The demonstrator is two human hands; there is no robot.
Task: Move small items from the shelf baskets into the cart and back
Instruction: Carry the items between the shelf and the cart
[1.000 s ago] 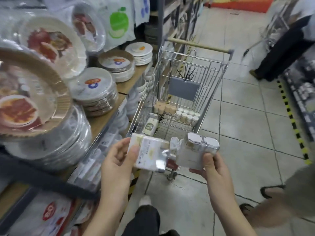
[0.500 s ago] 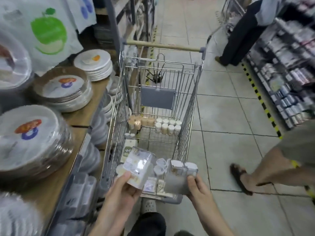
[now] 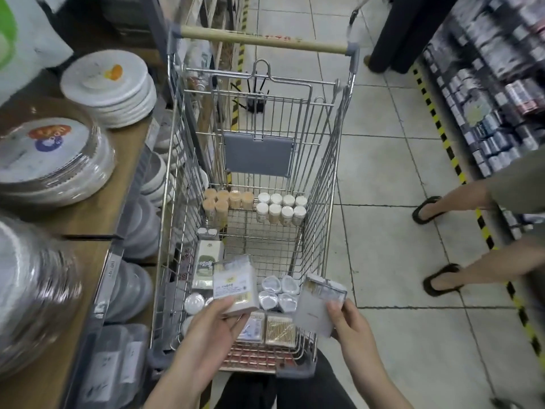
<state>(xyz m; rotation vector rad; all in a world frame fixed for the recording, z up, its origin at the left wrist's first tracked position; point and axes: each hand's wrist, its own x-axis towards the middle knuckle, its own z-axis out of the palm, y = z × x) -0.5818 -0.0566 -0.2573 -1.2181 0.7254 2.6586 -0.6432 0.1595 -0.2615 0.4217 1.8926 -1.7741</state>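
My left hand (image 3: pixel 206 335) grips a clear boxed pack with a white label (image 3: pixel 234 283) over the near end of the wire cart (image 3: pixel 324 178). My right hand (image 3: pixel 351 329) holds a second clear pack with a grey front (image 3: pixel 320 305) above the cart's near right corner. On the cart floor lie flat packs of wooden sticks (image 3: pixel 280 329), white heart-shaped tubs (image 3: pixel 278 292), a tall green-labelled box (image 3: pixel 206 261), tan-capped jars (image 3: pixel 225 202) and white-capped jars (image 3: pixel 280 209).
A wooden shelf (image 3: pixel 97 219) on the left carries stacks of wrapped disposable plates (image 3: pixel 109 84). Bowls fill the tier below. A rack of small packs (image 3: pixel 495 93) lines the right. One person's sandalled feet (image 3: pixel 439 278) stand right of the cart; another person stands beyond its handle (image 3: pixel 262 42).
Both hands have carried their packs forward over the cart's near end. My view has turned away from the plate shelf and down into the cart.
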